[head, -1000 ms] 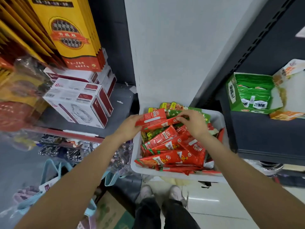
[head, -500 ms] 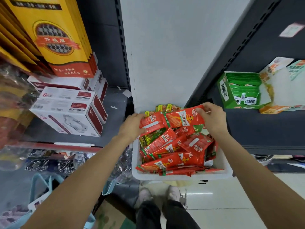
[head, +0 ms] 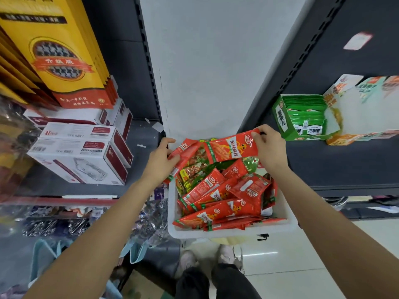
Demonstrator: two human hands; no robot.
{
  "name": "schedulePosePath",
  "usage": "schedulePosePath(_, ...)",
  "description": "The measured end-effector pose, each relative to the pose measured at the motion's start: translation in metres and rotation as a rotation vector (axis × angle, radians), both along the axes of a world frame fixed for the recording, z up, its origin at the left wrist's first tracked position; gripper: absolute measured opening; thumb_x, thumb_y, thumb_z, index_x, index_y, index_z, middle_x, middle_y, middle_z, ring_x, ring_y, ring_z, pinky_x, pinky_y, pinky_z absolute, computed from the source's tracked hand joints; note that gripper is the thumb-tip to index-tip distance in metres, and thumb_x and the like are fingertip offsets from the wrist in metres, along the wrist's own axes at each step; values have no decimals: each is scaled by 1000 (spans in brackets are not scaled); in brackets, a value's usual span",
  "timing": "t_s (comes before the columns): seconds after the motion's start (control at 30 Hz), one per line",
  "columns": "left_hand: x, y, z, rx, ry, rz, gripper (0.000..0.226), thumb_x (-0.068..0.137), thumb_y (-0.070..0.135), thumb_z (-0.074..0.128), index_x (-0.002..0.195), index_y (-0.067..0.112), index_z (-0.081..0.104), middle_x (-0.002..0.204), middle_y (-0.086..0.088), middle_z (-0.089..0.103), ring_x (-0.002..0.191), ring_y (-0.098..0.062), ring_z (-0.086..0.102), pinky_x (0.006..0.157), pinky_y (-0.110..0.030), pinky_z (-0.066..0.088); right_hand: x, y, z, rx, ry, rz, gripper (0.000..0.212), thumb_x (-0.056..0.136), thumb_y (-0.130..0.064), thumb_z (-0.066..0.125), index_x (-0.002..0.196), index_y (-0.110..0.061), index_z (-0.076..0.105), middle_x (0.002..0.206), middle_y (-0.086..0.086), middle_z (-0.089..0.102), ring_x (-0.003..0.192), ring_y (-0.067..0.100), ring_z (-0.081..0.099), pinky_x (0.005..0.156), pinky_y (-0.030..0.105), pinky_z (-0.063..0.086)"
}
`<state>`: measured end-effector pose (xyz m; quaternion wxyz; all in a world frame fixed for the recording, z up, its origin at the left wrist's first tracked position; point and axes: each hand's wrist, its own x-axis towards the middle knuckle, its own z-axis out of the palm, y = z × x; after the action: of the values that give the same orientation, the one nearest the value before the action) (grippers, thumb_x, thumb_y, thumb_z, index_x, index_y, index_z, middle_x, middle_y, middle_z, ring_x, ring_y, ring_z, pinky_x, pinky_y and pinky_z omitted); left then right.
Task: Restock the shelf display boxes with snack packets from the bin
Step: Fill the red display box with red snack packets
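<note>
- Left hand [head: 160, 160]: fingers curled around red snack packets [head: 183, 151], at the white bin's [head: 226, 233] far-left corner.
- Bin: heaped with red packets.
- Right hand [head: 269, 147]: pinches the end of one orange packet [head: 232, 146], raised over the bin's far edge.
- Green display box [head: 302, 117]: right shelf [head: 345, 165], part-filled.

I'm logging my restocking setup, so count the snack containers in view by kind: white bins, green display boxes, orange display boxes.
White bin: 1
Green display box: 1
Orange display box: 1
Total: 3
A teal-printed carton at the right edge is too blurred to class, so it is left out.
</note>
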<state>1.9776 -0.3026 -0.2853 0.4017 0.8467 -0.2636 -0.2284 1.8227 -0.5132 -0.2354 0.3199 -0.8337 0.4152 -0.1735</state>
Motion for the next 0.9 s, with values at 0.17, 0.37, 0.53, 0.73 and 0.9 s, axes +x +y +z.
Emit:
schedulePosePath(0.17,1,-11,-1,-62,302,60,22,96,15,49,116,15,57,104,-12,65,74,-17,63,64,-30,52,-5,-4,4,27,-37,8,13,97,-23,51,94,-14,60,80,2,63,69,14,57,61,28,41)
schedulePosePath(0.37,-13,-38,2,-40,321,-181,25,97,9,46,117,16,60,117,-5,63,108,-19,60,93,-37,50,0,10,0,242,-17,134,19,92,-12,58,108,-13,67,103,5,70,96,19,65,86,41,55)
schedulePosePath(0.53,-28,-53,7,21,287,-301,39,93,45,49,117,16,63,111,1,67,99,-14,62,93,-32,49,2,14,-7,296,-63,97,20,91,-16,59,110,-14,66,101,4,71,94,16,67,83,42,56)
schedulePosePath(0.73,-33,-69,13,88,-163,-233,39,86,44,62,118,22,62,118,0,60,108,-18,55,83,-28,39,-2,17,-4,447,-79,136,28,89,-9,62,116,-15,65,106,4,69,94,15,66,74,28,57)
schedulePosePath(0.9,-34,-71,22,88,-174,-364,50,85,36,65,132,25,52,127,4,60,113,-14,58,95,-36,47,-3,13,2,408,-70,217,32,91,-4,57,120,-15,64,106,3,70,80,5,67,71,24,57)
